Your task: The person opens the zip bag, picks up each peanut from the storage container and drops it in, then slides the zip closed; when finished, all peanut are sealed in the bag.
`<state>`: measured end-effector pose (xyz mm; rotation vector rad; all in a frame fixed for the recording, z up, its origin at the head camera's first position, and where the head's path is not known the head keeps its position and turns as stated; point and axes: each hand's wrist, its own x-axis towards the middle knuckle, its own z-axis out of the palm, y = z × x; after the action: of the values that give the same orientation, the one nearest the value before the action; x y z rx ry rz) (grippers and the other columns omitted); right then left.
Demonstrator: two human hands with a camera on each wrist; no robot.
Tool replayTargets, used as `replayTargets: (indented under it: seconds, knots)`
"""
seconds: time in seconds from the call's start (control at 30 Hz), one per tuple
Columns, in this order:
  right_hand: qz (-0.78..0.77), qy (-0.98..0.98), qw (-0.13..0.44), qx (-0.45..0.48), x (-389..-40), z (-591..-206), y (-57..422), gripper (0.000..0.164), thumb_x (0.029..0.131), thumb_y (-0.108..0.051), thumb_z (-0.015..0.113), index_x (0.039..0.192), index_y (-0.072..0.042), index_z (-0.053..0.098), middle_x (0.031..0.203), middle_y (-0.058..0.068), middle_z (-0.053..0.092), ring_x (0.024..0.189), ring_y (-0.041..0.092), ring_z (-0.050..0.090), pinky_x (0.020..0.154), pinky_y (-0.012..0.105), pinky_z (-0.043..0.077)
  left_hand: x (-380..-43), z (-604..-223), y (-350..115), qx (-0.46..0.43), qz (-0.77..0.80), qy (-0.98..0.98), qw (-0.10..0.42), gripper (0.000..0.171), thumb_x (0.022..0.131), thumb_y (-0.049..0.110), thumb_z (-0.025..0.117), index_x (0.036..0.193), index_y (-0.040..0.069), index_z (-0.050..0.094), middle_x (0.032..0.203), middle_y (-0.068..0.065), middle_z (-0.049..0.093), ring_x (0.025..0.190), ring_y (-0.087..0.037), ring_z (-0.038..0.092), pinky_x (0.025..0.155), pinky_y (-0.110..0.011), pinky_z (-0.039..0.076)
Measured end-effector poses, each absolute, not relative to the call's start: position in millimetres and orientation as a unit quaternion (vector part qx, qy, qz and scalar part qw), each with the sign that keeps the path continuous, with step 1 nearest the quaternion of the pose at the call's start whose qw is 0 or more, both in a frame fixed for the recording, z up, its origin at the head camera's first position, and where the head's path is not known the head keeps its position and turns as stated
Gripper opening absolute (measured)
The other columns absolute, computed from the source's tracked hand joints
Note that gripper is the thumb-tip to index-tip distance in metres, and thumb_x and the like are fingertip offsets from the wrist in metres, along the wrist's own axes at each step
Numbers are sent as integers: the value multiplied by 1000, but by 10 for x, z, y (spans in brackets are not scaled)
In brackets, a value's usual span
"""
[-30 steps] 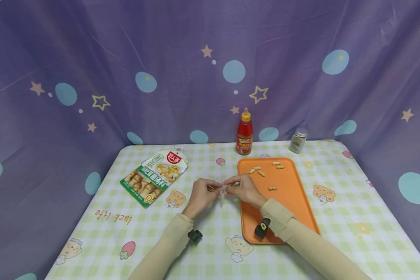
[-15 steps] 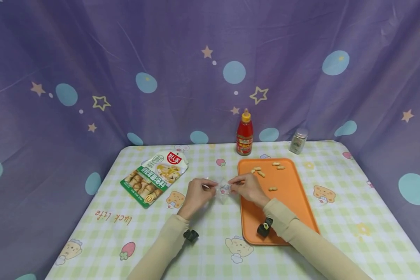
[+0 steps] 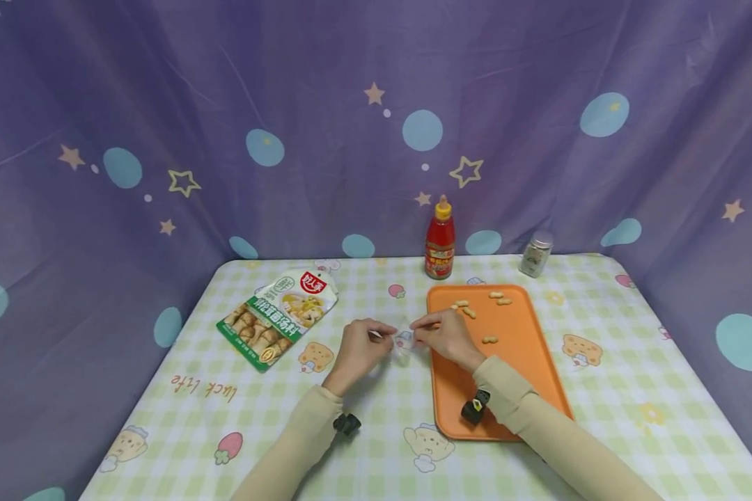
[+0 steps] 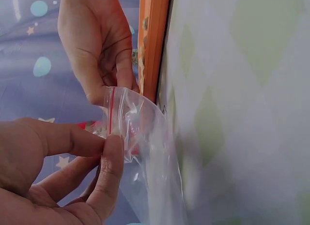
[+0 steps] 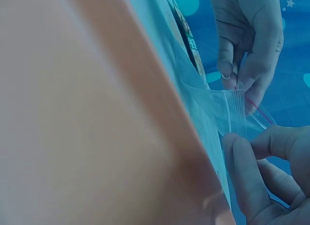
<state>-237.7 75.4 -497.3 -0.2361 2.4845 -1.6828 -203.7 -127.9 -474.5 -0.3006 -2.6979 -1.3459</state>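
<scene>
Between the two hands hangs a small clear zip-lock bag [image 3: 404, 342], its red seal line plain in the left wrist view. My left hand [image 3: 359, 351] pinches the sealing edge on one side with thumb and index finger. On the opposite side, my right hand [image 3: 449, 339] pinches the same edge, above the left border of the orange tray [image 3: 507, 390]. The right wrist view shows both hands at the bag [image 5: 215, 106], its clear body reaching off to the left. Several unshelled peanuts [image 3: 489, 340] lie on the tray.
A green and white food pouch [image 3: 278, 316] printed with mushrooms lies at the left. Behind the tray stand a red sauce bottle [image 3: 440, 240] with a yellow cap and a small glass spice jar [image 3: 535, 254]. A checked cloth [image 3: 288, 452] covers the table.
One second ago the hands were closer together and the bag looked narrow. They moved apart and the bag spread flat; since then the left hand has shifted slightly back to the right.
</scene>
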Motion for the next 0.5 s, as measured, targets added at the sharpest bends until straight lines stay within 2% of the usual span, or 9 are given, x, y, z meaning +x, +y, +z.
replayTargets:
  seconds: [0.2,0.3,0.4,0.5]
  knots:
    - [-564,819,72,-77,-2373,-4948,765,15,94,-6,71,104,-3,83,101,14,80,80,17,77,70,29,64,-2055,-4757,-1253,-104,-455,-883,50,18,88,1,73,103,4,82,100,-13,81,70,-15,75,59,-20,57]
    - [-564,819,73,-74,-2372,-4917,789,16,95,-6,70,104,-3,83,102,15,80,80,19,78,68,28,63,-2062,-4745,-1271,-122,-466,-875,41,21,91,3,74,111,4,80,109,-15,79,78,-20,77,65,-22,60]
    - [-565,819,75,-73,-2368,-4893,816,16,95,-6,70,105,-3,82,104,16,80,80,21,79,68,29,63,-2073,-4736,-1302,-158,-468,-869,37,34,89,5,79,123,4,74,122,-17,73,96,-29,76,77,-34,65]
    - [-569,815,89,-66,-2362,-4869,833,16,96,-8,71,106,-4,82,108,16,79,82,20,79,70,30,64,-2089,-4734,-1334,-205,-435,-876,32,63,82,13,88,140,6,63,139,-17,64,121,-36,66,97,-48,60]
